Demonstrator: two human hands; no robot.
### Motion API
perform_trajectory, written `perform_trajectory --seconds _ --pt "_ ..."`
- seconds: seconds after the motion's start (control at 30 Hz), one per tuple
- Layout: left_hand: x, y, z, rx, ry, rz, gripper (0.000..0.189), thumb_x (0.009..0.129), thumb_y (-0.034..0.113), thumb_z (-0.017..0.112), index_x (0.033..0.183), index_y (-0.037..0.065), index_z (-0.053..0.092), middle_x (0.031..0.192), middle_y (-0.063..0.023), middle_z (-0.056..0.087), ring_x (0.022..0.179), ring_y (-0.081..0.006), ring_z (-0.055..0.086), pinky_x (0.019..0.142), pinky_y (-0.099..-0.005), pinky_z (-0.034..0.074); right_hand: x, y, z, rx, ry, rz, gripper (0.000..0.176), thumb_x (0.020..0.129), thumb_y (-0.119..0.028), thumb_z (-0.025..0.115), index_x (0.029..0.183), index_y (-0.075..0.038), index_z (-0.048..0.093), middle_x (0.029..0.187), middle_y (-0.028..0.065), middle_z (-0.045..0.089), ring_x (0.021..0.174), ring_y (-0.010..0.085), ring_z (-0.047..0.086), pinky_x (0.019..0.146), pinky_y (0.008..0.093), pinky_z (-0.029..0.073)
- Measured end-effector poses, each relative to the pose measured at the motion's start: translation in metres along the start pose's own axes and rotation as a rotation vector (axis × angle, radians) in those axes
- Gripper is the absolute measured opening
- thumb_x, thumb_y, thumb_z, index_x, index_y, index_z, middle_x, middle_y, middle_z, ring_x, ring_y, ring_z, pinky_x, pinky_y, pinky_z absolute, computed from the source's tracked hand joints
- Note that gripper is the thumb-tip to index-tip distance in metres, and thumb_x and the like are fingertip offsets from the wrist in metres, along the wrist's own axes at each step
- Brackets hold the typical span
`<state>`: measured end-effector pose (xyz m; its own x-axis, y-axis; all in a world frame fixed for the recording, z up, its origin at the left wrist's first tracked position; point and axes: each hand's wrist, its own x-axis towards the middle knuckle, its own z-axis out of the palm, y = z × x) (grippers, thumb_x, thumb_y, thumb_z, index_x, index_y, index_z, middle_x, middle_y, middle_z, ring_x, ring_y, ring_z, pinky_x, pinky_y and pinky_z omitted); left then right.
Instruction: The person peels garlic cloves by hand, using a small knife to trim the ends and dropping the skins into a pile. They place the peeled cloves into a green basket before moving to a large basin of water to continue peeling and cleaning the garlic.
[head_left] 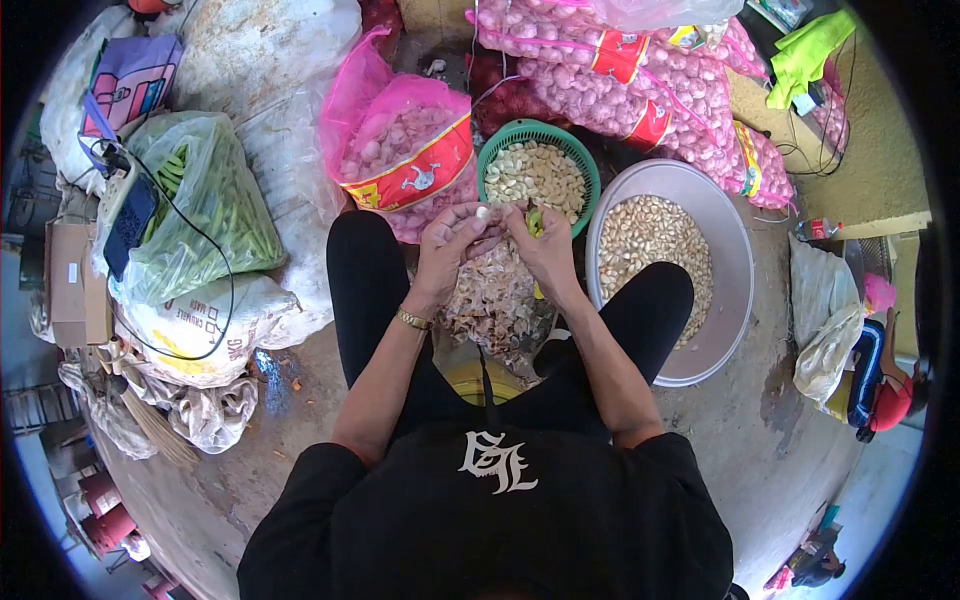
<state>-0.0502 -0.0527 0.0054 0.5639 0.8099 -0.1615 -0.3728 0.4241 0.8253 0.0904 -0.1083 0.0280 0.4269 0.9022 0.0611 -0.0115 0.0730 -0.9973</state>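
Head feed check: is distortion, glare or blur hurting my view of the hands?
Head view: heavy fisheye bending and black corners, worst at the edges; head view, centre: fairly even light, left hand and right hand reasonably clear, though the pale garlic clove is tiny; head view, left: some sheen on the clear plastic bag, softening the green pods inside.

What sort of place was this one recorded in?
Probably a produce storeroom or market back area where garlic is handled: pink mesh garlic sacks are piled up, a wide tub holds loose cloves, and a green basket holds paler, peeled-looking cloves.
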Motion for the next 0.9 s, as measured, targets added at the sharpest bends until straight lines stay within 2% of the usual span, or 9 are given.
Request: perform_trajectory --seconds 0.2,0.3,0.37,0.4,0.47,0.57,0.67,0.8,0.9 --pt "-0.003 0.002 -0.002 0.152 0.005 0.002 0.023 0.094 0.01 0.06 0.113 -0.001 0.057 0.11 -0.0106 0.067 0.094 -0.0135 0.066 0.082 -0.0277 0.056 -0.002 0.01 0.003 0.073 -0.017 0.024 0.016 0.089 -0.013 0.068 0.086 0.002 0.069 0.068 -0.0028 0.06 0.061 0.002 0.046 0.053 0.0211 0.038" --pt "-0.004 -0.003 -0.007 0.211 0.008 0.047 0.021 0.092 0.008 0.061 0.111 -0.001 0.058 0.11 -0.0096 0.068 0.093 -0.0128 0.066 0.082 -0.028 0.056 -0.003 0.008 0.001 -0.117 -0.03 -0.01 0.015 0.088 -0.012 0.068 0.082 0.002 0.068 0.065 -0.0024 0.057 0.059 0.0019 0.045 0.051 0.022 0.036" --pt "-0.005 -0.005 -0.011 0.213 0.005 0.056 0.022 0.091 0.007 0.062 0.112 0.0 0.059 0.109 -0.009 0.068 0.092 -0.0127 0.067 0.08 -0.0278 0.056 0.0 0.01 0.0 -0.249 -0.067 -0.171 0.015 0.088 -0.011 0.067 0.079 0.001 0.066 0.063 -0.0021 0.056 0.058 0.0021 0.044 0.05 0.0224 0.036" --pt "-0.005 -0.004 -0.01 0.212 0.003 0.054 0.022 0.091 0.007 0.062 0.112 0.0 0.059 0.109 -0.009 0.068 0.092 -0.0127 0.067 0.08 -0.0278 0.056 0.001 0.011 -0.001 -0.25 -0.065 -0.169 0.015 0.088 -0.011 0.067 0.079 0.001 0.066 0.063 -0.0021 0.056 0.058 0.0021 0.044 0.05 0.0224 0.036" --pt "-0.006 0.0 -0.008 0.292 -0.024 0.104 0.022 0.091 0.008 0.062 0.112 -0.001 0.058 0.107 -0.0089 0.068 0.091 -0.0135 0.067 0.08 -0.0279 0.057 0.003 0.014 -0.002 -0.159 -0.109 0.039 0.015 0.087 -0.011 0.066 0.077 0.001 0.064 0.063 -0.0028 0.055 0.057 0.0026 0.045 0.05 0.0225 0.037" --pt "-0.004 0.001 -0.005 0.209 -0.003 0.027 0.024 0.092 0.007 0.062 0.113 -0.002 0.056 0.103 -0.0105 0.068 0.091 -0.016 0.068 0.08 -0.0279 0.057 0.004 0.015 -0.002 -0.068 -0.094 0.105 0.015 0.088 -0.012 0.066 0.079 0.0 0.064 0.064 -0.0036 0.056 0.057 0.003 0.046 0.05 0.0221 0.037" --pt "-0.002 0.003 0.0 -0.013 0.008 -0.02 0.024 0.092 0.007 0.062 0.113 -0.002 0.055 0.102 -0.0102 0.068 0.091 -0.017 0.068 0.081 -0.0289 0.057 0.004 0.015 -0.003 0.02 -0.076 0.143 0.015 0.089 -0.012 0.066 0.08 0.0 0.064 0.065 -0.0046 0.056 0.058 0.0029 0.046 0.05 0.0218 0.037" --pt "-0.001 0.001 -0.001 -0.022 -0.008 -0.023 0.022 0.091 0.009 0.063 0.111 -0.001 0.057 0.107 -0.0095 0.068 0.091 -0.0145 0.067 0.08 -0.0276 0.056 0.001 0.008 -0.003 0.031 -0.067 0.109 0.016 0.09 -0.013 0.066 0.081 0.001 0.065 0.066 -0.0044 0.057 0.058 0.0021 0.046 0.05 0.0212 0.037" --pt "-0.002 0.003 -0.002 0.134 0.031 0.007 0.021 0.091 0.007 0.063 0.109 -0.001 0.058 0.107 -0.0106 0.068 0.09 -0.0144 0.068 0.079 -0.0273 0.056 -0.001 0.004 -0.003 -0.041 -0.074 0.084 0.017 0.089 -0.014 0.068 0.083 0.002 0.067 0.066 -0.004 0.058 0.058 0.0015 0.046 0.049 0.0208 0.037"
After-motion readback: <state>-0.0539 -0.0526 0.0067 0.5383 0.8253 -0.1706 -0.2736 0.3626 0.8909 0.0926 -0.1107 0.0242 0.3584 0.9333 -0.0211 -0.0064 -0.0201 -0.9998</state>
